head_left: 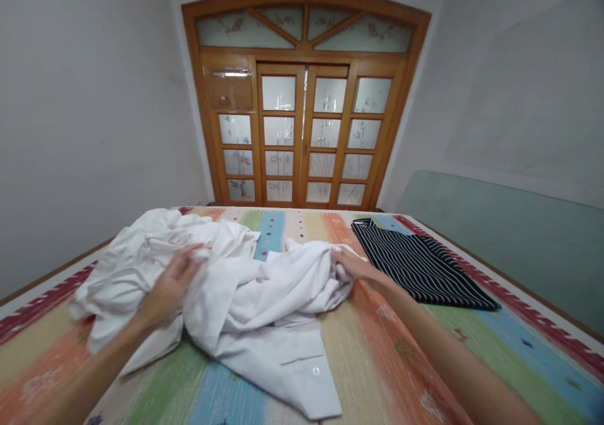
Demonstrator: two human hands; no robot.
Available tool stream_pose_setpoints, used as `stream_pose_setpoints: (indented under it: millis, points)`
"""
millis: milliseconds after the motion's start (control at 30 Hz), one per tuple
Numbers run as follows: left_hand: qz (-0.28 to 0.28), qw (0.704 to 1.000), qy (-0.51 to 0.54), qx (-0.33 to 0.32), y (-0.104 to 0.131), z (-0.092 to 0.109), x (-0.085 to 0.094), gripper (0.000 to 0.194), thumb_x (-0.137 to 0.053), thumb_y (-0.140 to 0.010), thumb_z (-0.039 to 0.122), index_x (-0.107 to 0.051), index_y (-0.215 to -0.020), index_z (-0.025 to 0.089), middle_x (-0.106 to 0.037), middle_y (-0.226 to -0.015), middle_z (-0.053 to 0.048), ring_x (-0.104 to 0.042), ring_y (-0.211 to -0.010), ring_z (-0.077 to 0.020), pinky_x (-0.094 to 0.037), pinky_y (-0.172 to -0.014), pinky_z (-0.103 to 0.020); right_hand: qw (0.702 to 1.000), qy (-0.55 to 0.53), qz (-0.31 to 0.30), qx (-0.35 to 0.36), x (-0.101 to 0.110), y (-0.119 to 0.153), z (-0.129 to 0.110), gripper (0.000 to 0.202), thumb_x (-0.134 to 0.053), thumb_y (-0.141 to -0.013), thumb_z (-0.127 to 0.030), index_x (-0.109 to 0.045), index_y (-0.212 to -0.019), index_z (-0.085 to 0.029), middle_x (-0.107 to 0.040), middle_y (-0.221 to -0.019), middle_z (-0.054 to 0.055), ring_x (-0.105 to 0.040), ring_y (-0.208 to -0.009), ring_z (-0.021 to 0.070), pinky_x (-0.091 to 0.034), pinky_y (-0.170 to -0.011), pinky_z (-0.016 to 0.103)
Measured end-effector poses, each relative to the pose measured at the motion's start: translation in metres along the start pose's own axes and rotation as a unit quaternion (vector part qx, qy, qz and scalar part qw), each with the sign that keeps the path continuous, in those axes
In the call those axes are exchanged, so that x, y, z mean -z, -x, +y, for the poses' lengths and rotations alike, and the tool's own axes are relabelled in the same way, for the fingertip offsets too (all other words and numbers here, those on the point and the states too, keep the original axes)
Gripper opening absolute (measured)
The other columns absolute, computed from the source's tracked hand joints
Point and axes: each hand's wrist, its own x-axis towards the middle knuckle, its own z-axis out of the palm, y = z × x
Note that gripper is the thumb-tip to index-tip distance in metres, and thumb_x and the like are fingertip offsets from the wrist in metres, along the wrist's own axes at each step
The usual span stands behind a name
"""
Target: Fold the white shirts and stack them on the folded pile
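A crumpled white shirt [264,293] lies across the middle of the bed, its buttoned cuff [309,371] spread toward me. My left hand [177,277] is closed on the shirt's left part, slightly blurred. At the shirt's right end my right hand [346,264] grips the bunched cloth, with some fingers hidden in the folds. To the left, a heap of white clothing [136,255] touches the shirt, so where one ends and the other begins is hard to tell. A black-and-white striped garment [419,261] lies folded flat beyond my right forearm.
Beneath everything is a bed with a colourful striped sheet [160,387]. A pale green headboard or panel [495,224] runs along the right side. Past the far edge stand wooden doors with glass panes [302,129], between plain walls.
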Motion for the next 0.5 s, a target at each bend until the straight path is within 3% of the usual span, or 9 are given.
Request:
stream_pose_setpoints:
  millis: [67,133,200,267,333,400,467,500]
  points:
    - [-0.14,0.982,-0.108,-0.067,0.022,-0.006,-0.025,0.073,-0.07,-0.066,0.058,-0.051,-0.129,0.026,-0.052,-0.136,-0.009,-0.049,-0.124,-0.031,-0.04,-0.104,-0.048,0.996,0.001,-0.077,0.034,-0.029,0.015,-0.012,0.03,-0.059,-0.08,-0.032,-0.062,-0.104,-0.014,-0.067,-0.105,0.011,-0.059,-0.098,0.0243,-0.044,-0.087,0.036]
    - [-0.261,0.943,-0.164,-0.128,0.042,-0.007,-0.051,0.096,-0.076,-0.059,0.056,-0.037,-0.142,0.026,-0.039,-0.147,-0.012,-0.039,-0.132,-0.0351,-0.03,-0.111,-0.052,0.992,-0.028,-0.099,0.069,-0.055,0.029,-0.032,0.03,-0.056,-0.079,-0.022,-0.06,-0.107,-0.014,-0.066,-0.108,0.011,-0.059,-0.098,0.0234,-0.043,-0.088,0.036]
    - [-0.331,0.909,-0.197,-0.156,0.055,-0.006,-0.075,0.108,-0.079,-0.055,0.054,-0.028,-0.147,0.026,-0.03,-0.152,-0.013,-0.031,-0.137,-0.0382,-0.025,-0.112,-0.053,0.978,-0.102,-0.15,0.107,-0.075,0.041,-0.056,0.028,-0.051,-0.081,-0.019,-0.06,-0.108,-0.016,-0.067,-0.104,0.007,-0.06,-0.093,0.0193,-0.045,-0.085,0.032]
    - [-0.303,0.912,-0.208,-0.181,0.06,-0.002,-0.09,0.086,-0.071,-0.069,0.041,-0.032,-0.145,0.028,-0.034,-0.15,-0.012,-0.033,-0.136,-0.0343,-0.031,-0.111,-0.048,0.963,-0.156,-0.179,0.126,-0.084,0.051,-0.08,0.028,-0.052,-0.081,-0.02,-0.06,-0.108,-0.017,-0.068,-0.1,0.005,-0.061,-0.088,0.0176,-0.047,-0.08,0.03]
    - [-0.245,0.919,-0.209,-0.227,0.056,0.002,-0.092,0.063,-0.057,-0.077,0.024,-0.042,-0.138,0.026,-0.045,-0.141,-0.012,-0.043,-0.13,-0.0289,-0.039,-0.107,-0.043,0.959,-0.166,-0.185,0.136,-0.081,0.06,-0.103,0.027,-0.059,-0.079,-0.023,-0.061,-0.106,-0.018,-0.069,-0.097,0.005,-0.062,-0.086,0.0182,-0.049,-0.077,0.03]
    - [-0.191,0.917,-0.212,-0.279,0.047,0.01,-0.08,0.05,-0.05,-0.077,0.017,-0.051,-0.127,0.022,-0.056,-0.125,-0.013,-0.052,-0.117,-0.0258,-0.046,-0.099,-0.039,0.963,-0.132,-0.171,0.161,-0.064,0.072,-0.127,0.023,-0.064,-0.077,-0.025,-0.065,-0.099,-0.019,-0.07,-0.093,0.005,-0.063,-0.083,0.0192,-0.05,-0.077,0.033]
    - [-0.133,0.909,-0.229,-0.322,0.034,0.021,-0.059,0.036,-0.047,-0.08,0.018,-0.057,-0.114,0.018,-0.06,-0.109,-0.012,-0.057,-0.104,-0.024,-0.051,-0.089,-0.037,0.968,-0.118,-0.074,0.207,-0.039,0.09,-0.152,0.026,-0.064,-0.078,-0.025,-0.064,-0.104,-0.021,-0.069,-0.098,0.006,-0.063,-0.085,0.0197,-0.05,-0.081,0.037]
    - [-0.091,0.905,-0.246,-0.334,0.026,0.027,-0.046,0.03,-0.046,-0.082,0.02,-0.057,-0.11,0.017,-0.059,-0.105,-0.012,-0.057,-0.1,-0.0233,-0.051,-0.085,-0.036,0.958,-0.135,-0.044,0.25,-0.026,0.102,-0.164,0.031,-0.061,-0.081,-0.025,-0.061,-0.112,-0.023,-0.068,-0.102,0.006,-0.063,-0.085,0.0184,-0.051,-0.082,0.037]
